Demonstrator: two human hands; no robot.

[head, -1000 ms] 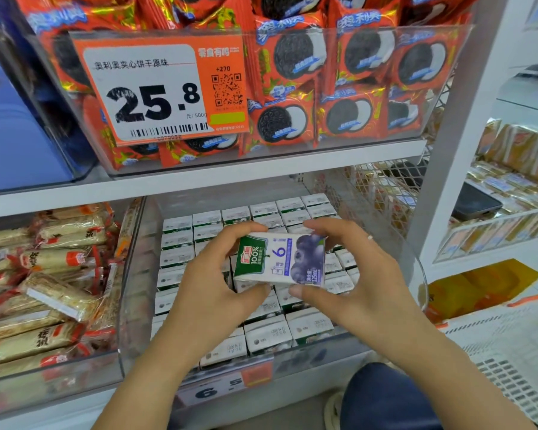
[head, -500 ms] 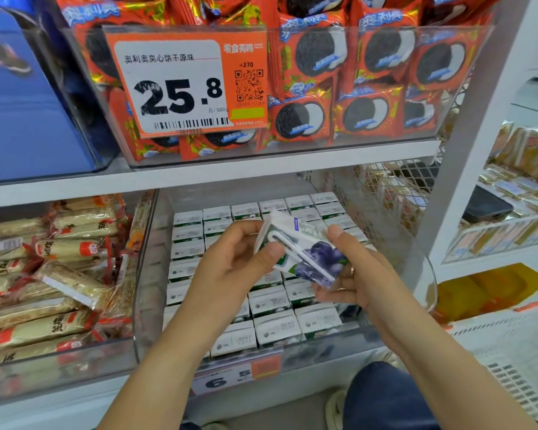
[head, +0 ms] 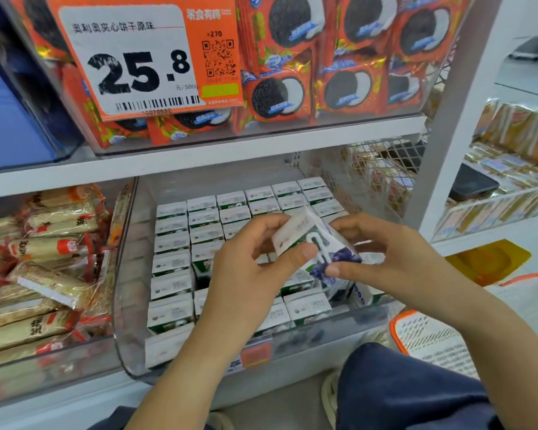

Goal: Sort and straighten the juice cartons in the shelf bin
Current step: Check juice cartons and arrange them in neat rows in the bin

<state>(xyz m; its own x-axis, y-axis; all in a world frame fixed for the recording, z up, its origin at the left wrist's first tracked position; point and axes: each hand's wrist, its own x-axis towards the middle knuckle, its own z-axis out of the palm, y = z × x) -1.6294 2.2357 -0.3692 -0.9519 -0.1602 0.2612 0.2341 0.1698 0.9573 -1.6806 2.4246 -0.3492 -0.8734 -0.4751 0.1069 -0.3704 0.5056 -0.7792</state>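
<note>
Above the clear shelf bin (head: 128,321), both hands hold one juice carton (head: 311,243), tilted, blueberry print facing the camera. Left hand (head: 249,268) pinches its left end, thumb in front, fingers curled behind. Right hand (head: 382,259) grips the right end, thumb under, fingers over. Below, rows of cartons (head: 171,265) stand upright in the bin. Price tag (head: 143,57) on the cookie bin (head: 323,72) overhead.
</note>
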